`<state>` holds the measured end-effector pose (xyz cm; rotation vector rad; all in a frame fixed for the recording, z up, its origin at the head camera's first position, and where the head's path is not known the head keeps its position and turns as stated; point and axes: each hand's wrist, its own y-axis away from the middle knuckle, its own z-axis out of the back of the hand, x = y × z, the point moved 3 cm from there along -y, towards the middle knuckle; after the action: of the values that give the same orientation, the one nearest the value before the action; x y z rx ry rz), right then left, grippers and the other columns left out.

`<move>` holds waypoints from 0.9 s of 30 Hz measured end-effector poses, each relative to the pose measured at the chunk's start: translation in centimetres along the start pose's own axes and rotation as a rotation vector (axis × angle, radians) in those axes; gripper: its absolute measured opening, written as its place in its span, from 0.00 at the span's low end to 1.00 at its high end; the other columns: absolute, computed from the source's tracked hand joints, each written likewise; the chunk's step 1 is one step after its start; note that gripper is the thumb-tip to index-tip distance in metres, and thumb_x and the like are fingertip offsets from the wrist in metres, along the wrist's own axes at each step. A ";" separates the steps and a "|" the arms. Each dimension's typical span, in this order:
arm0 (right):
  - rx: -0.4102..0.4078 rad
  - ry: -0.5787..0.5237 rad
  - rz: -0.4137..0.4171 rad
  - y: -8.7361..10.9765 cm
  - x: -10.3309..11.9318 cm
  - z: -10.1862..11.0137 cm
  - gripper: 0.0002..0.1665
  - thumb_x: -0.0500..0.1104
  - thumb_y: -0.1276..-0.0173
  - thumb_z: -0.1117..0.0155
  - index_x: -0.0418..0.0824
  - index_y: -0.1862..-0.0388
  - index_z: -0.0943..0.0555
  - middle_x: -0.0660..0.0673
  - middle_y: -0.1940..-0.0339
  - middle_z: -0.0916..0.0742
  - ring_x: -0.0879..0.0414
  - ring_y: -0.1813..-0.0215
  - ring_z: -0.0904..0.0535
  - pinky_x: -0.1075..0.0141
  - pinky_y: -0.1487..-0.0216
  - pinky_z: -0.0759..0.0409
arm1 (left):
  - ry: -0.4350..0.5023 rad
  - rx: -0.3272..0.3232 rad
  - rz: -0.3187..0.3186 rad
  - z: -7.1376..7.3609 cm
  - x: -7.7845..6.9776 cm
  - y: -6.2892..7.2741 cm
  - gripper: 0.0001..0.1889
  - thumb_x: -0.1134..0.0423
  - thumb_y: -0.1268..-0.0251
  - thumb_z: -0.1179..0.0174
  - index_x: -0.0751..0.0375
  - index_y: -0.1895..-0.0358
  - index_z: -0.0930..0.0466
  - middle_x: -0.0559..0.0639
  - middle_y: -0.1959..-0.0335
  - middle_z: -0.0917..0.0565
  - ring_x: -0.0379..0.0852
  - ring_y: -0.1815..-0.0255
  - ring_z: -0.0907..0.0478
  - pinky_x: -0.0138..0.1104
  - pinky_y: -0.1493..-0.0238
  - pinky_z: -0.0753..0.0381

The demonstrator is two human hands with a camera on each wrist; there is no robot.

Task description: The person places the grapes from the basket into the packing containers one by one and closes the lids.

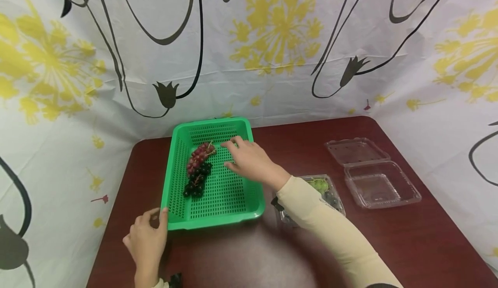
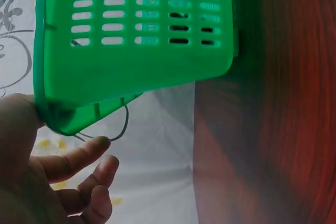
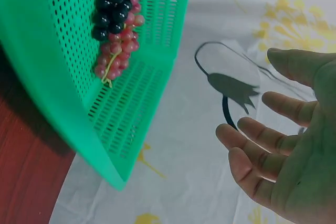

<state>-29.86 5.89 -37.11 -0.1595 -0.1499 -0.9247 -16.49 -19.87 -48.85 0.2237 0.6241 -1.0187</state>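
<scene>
A green plastic basket [image 1: 215, 223] stands on the table, holding a bunch of red grapes [image 1: 200, 156] and a bunch of black grapes [image 1: 197, 182] along its left side. At its near left corner my left hand [image 1: 145, 238] holds the rim, thumb over the edge; the left wrist view shows the other fingers [image 2: 79, 161] loosely bent outside the wall. Above the basket's right side hovers my right hand [image 1: 250, 160], its fingers spread and nothing in them. The right wrist view shows this hand [image 3: 294, 145] apart from both bunches.
Right of the basket, partly behind my right forearm, a clear plastic box [image 1: 330, 188] contains green grapes [image 1: 319, 185] and dark fruit. Farther right lies a clear clamshell box [image 1: 381, 188] with its lid raised. A patterned cloth [image 1: 233, 93] hangs behind the dark red table [image 1: 288, 145].
</scene>
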 end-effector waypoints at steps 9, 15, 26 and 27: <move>0.128 0.054 0.050 -3.0 1.8 -1.8 0.32 0.56 0.28 0.44 0.47 0.29 0.35 0.42 0.35 0.27 0.48 0.43 0.21 0.51 0.41 0.25 | 0.086 0.014 -0.016 -0.2 0.1 -0.1 0.24 0.43 0.30 0.48 0.62 0.71 0.20 0.57 0.69 0.20 0.55 0.65 0.27 0.52 0.57 0.42; 0.264 0.079 0.059 -4.8 2.5 -3.7 0.35 0.56 0.27 0.46 0.47 0.26 0.40 0.41 0.28 0.31 0.47 0.33 0.28 0.51 0.33 0.30 | 0.101 0.066 0.007 -0.3 0.3 -0.1 0.25 0.42 0.29 0.51 0.60 0.75 0.25 0.54 0.71 0.23 0.51 0.66 0.30 0.52 0.55 0.43; 0.349 0.168 0.123 -7.3 3.3 -7.3 0.30 0.51 0.27 0.44 0.52 0.28 0.36 0.43 0.32 0.28 0.53 0.50 0.19 0.59 0.52 0.20 | 0.121 0.085 -0.008 -0.4 0.4 -0.2 0.25 0.42 0.28 0.52 0.59 0.76 0.28 0.52 0.74 0.26 0.47 0.70 0.33 0.49 0.57 0.45; 0.354 0.173 0.130 -7.5 3.4 -7.5 0.30 0.51 0.27 0.44 0.53 0.28 0.36 0.44 0.32 0.28 0.53 0.50 0.20 0.59 0.53 0.20 | 0.125 0.086 -0.007 -0.5 0.4 -0.2 0.25 0.42 0.28 0.52 0.59 0.76 0.29 0.52 0.74 0.26 0.47 0.70 0.33 0.48 0.57 0.46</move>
<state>-33.44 -2.69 -43.22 0.2360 -0.1391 -0.7647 -16.69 -20.04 -49.43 0.3627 0.6950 -1.0450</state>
